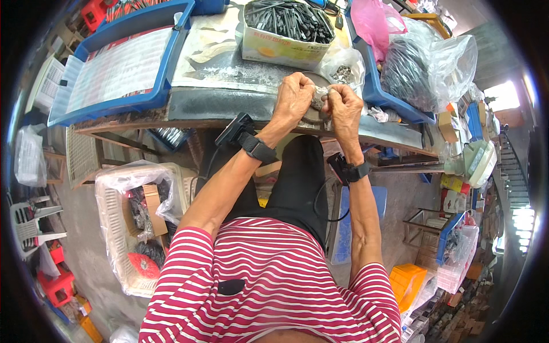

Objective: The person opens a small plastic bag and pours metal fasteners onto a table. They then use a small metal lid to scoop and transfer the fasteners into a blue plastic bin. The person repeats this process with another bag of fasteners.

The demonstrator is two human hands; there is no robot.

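My left hand [294,98] and my right hand [344,105] meet above the front edge of the workbench. Fingers of both are pinched closed, close together. A tiny pale piece [322,90] shows between the fingertips, too small to name. Under the hands is a dark, worn, roundish patch on the bench. Just beyond my right hand sits a clear plastic bag [345,73] with small metallic bits in it. Behind the hands stands a cardboard box [280,48] filled with thin black strips.
A blue tray [166,94] with rows of clear plastic pieces lies at the left. To the right, another blue tray [377,94] holds a plastic bag of black pieces [409,74] and a pink bag [370,26]. A lined basket [108,228] stands on the floor.
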